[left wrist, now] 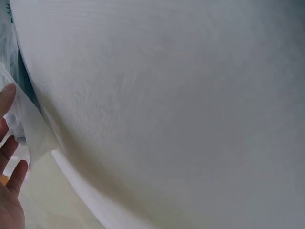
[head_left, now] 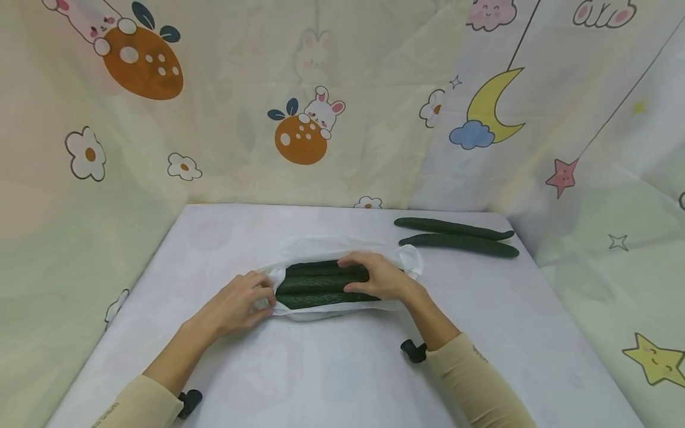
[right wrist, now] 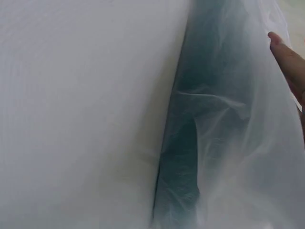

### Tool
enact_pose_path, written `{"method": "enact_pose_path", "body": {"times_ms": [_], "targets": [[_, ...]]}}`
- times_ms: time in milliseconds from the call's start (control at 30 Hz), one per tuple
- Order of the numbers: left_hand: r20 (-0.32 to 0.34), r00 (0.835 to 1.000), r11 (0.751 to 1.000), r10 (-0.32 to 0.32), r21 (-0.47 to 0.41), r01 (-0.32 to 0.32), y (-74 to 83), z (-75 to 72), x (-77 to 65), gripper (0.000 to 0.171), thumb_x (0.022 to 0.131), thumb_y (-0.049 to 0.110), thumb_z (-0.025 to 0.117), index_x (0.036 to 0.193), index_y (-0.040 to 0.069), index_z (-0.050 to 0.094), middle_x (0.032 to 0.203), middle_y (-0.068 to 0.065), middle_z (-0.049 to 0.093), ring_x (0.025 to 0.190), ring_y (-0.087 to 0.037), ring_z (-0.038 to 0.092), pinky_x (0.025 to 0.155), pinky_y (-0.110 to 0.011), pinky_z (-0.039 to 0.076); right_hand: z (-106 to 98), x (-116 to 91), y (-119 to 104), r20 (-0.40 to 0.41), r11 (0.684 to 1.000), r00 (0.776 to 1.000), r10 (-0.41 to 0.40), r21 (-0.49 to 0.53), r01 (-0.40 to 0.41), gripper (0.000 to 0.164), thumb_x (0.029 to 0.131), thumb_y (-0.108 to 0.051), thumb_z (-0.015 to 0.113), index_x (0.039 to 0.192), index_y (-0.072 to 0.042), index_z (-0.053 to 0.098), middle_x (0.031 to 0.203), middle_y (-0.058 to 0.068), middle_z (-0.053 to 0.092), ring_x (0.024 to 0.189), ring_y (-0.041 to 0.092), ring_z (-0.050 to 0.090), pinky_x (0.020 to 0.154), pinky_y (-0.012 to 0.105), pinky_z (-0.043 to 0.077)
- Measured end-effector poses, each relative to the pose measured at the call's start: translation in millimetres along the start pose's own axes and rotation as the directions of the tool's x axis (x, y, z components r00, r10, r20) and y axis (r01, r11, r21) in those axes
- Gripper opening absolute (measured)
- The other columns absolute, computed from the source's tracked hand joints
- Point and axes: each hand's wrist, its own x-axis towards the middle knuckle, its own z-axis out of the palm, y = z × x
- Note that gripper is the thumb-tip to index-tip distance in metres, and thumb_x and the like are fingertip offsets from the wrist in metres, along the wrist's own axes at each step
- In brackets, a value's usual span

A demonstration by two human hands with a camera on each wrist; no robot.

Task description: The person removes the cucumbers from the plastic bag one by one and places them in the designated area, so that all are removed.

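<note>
At the left end of the white plastic bag [head_left: 321, 311], pinching its edge with the left hand [head_left: 241, 306]. Toward the right end, arching the right hand [head_left: 382, 277] over dark green cucumbers [head_left: 316, 284] lying side by side inside the bag, thumb and forefinger well apart. Beneath, a white tabletop [head_left: 299, 374]; near its back right corner, two loose cucumbers [head_left: 455, 241]; beyond, a printed cloth [head_left: 230, 119].

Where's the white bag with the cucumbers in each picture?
Head: the white bag is in the middle, around some cucumbers.
Left wrist: the bag is along the left edge.
Right wrist: the bag fills most of the right half.
Shared landmark: the white tabletop.
</note>
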Motion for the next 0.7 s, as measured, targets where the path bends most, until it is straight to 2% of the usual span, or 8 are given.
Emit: {"method": "enact_pose_path", "body": {"times_ms": [133,300,400,700], "targets": [[0.001,1.000,1.000,-0.007,0.003,0.007,1.0,-0.5,-0.8,0.020,0.079,0.020,0.088,0.086,0.028,0.072,0.104,0.007,0.061,0.100,-0.017,0.058,0.085,-0.044,0.049,3.5,1.0,2.0,0.023,0.999,0.999,0.041,-0.031,-0.040,0.055,0.089,-0.024,0.082,0.137,-0.006,0.060,0.135,0.007,0.066,0.125,0.022,0.063,0.105,0.040,0.050],[-0.007,1.000,1.000,-0.005,0.003,0.005,0.9,-0.7,-2.0,0.020,0.079,0.019,0.088,0.086,0.028,0.072,0.104,0.007,0.061,0.099,-0.017,0.059,0.083,-0.044,0.049,6.5,0.1,1.2,0.049,0.986,0.989,0.136,-0.103,-0.131,0.053,0.089,-0.028,0.082,0.136,-0.014,0.062,0.131,0.000,0.068,0.123,0.018,0.064,0.101,0.040,0.051],[-0.009,1.000,1.000,-0.004,0.000,0.004,0.3,-1.9,-2.2,0.020,0.079,0.019,0.088,0.086,0.028,0.072,0.103,0.007,0.061,0.098,-0.017,0.059,0.083,-0.044,0.049,7.3,-0.3,-0.1,0.054,0.979,0.984,0.167,-0.131,-0.159,0.049,0.090,-0.029,0.081,0.134,-0.017,0.065,0.130,-0.002,0.069,0.121,0.018,0.064,0.100,0.040,0.052],[-0.017,1.000,1.000,-0.004,-0.009,0.004,-0.6,-0.7,-4.2,0.023,0.077,0.015,0.089,0.085,0.027,0.072,0.103,0.008,0.061,0.095,-0.016,0.058,0.082,-0.044,0.049,7.5,-1.2,3.3,0.045,0.989,0.997,0.066,-0.138,-0.060,0.033,0.093,-0.024,0.077,0.125,-0.016,0.073,0.127,0.000,0.071,0.122,0.019,0.065,0.100,0.037,0.053]]}}
